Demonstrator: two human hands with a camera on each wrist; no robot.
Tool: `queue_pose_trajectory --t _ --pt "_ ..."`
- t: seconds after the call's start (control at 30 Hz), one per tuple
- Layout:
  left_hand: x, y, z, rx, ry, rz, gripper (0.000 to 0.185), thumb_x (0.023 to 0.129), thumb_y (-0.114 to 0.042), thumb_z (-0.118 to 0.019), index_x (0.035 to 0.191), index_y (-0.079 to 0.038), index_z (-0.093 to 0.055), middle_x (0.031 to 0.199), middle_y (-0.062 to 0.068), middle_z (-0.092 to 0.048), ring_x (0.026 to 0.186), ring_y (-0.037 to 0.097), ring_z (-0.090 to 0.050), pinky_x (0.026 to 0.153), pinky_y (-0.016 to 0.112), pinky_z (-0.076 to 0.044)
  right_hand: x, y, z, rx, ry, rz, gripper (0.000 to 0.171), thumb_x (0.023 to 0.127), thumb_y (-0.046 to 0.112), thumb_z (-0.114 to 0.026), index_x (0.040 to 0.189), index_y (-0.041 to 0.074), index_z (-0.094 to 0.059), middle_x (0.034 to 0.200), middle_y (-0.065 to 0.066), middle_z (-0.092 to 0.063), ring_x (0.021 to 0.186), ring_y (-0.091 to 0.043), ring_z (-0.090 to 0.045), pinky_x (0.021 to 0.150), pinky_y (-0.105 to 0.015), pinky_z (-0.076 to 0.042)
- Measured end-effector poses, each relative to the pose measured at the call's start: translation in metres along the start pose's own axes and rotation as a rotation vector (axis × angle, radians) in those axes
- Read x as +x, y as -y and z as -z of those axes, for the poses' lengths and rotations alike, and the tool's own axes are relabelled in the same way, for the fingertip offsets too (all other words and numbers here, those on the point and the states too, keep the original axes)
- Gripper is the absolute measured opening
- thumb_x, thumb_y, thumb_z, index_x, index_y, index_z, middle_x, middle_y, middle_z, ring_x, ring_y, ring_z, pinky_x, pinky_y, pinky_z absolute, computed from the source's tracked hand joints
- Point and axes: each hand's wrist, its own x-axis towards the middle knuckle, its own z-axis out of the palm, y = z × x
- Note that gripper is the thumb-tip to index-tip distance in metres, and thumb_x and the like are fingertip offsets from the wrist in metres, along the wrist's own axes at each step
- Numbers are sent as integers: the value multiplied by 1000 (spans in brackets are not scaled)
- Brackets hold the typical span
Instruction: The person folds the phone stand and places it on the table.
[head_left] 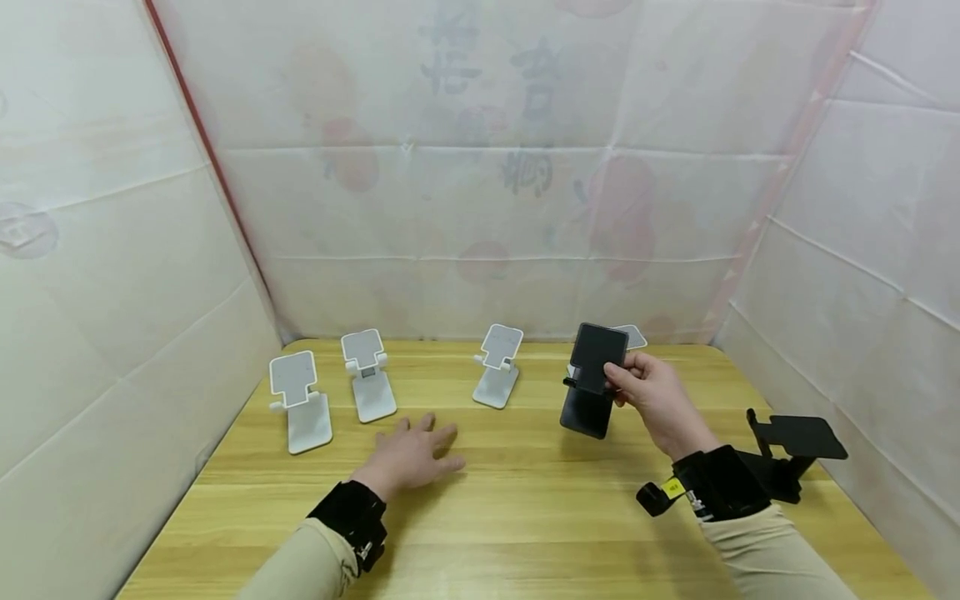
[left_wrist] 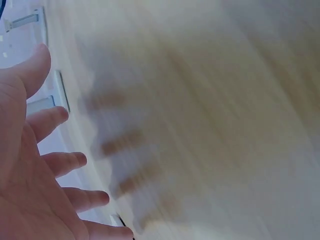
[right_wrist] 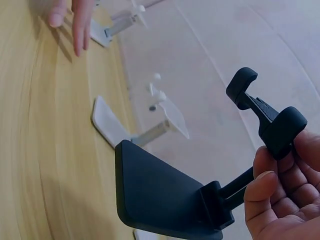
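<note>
Here, a black phone stand (head_left: 592,383) is held upright near the right rear of the bench (head_left: 525,500), its upper plate pinched by the right hand (head_left: 656,400). The left hand (head_left: 412,454) lies flat on the bench, fingers spread, holding nothing. Judging by this, the stand is being adjusted or set down; its base would need settling squarely, clear of the white stand (head_left: 498,367) beside it.

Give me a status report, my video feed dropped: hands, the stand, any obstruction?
Right hand grips black phone stand, base on table. Left hand open, flat on the wood. White stand beside it, apart; nothing blocking.
</note>
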Motion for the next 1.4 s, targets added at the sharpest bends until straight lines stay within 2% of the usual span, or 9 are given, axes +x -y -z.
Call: queue_pose_trajectory --t 0.1,0.23,0.33,0.43,0.7,0.9,1.0,1.17,1.4 --pt "4 -7 2 -28 -29 -19 71 97 -64 -57 155 -26 -47 161 19 -38 141 59 -33 107 84 -27 1 2 -8 -8 18 10 27 103 24 -64 108 -1 -53 86 1 -62 80 -14 -57 69 -27 -50" --pt "15 -12 1 -84 -112 -50 68 100 -61 -54 155 -22 -47 155 18 -47 139 49 -44 110 71 -40 3 7 -19 -13 37 25 28 103 23 -64 107 -2 -52 86 -2 -61 81 -15 -57 70 -29 -51" --pt "22 -17 0 -190 -161 -58 68 101 -61 -52 155 -19 -46 149 16 -55 135 39 -53 110 59 -47 4 11 -28 -13 52 30 29 103 23 -65 108 -3 -51 88 -4 -60 83 -17 -57 71 -29 -51" --pt "27 -25 2 -332 -184 -60 71 101 -62 -50 155 -16 -46 143 15 -60 130 35 -58 109 55 -49 4 14 -36 -2 71 32 28 103 22 -65 107 -3 -51 88 -4 -60 83 -17 -57 72 -29 -51" --pt "33 -51 5 -686 -178 -31 75 102 -64 -45 155 -11 -45 146 16 -57 140 36 -48 116 55 -41 6 17 -58 53 133 55 22 102 17 -65 109 -2 -56 86 -2 -62 81 -15 -58 70 -25 -50" --pt "37 -62 1 -964 -92 -69 71 105 -59 -44 157 -11 -41 150 19 -53 133 36 -56 103 50 -55 6 17 -72 71 172 73 19 102 16 -66 107 0 -56 86 -3 -62 81 -16 -59 69 -25 -50" --pt "38 -66 1 -1105 -53 -91 67 105 -56 -47 154 -10 -47 145 20 -56 127 35 -60 99 50 -58 4 18 -79 70 182 75 18 102 15 -65 104 0 -56 86 -4 -62 80 -17 -58 69 -26 -50" --pt "38 -68 -1 -1243 -27 -116 58 106 -48 -51 142 -3 -57 131 19 -64 116 29 -68 95 46 -61 3 19 -87 68 199 90 19 102 16 -65 102 0 -56 85 -5 -62 79 -17 -58 68 -26 -49" --pt "38 -65 -2 -1413 -36 -133 41 107 -23 -54 139 4 -56 130 22 -64 112 29 -70 91 43 -62 3 20 -92 62 211 87 20 102 17 -66 100 1 -55 84 -5 -63 78 -18 -58 68 -27 -50"
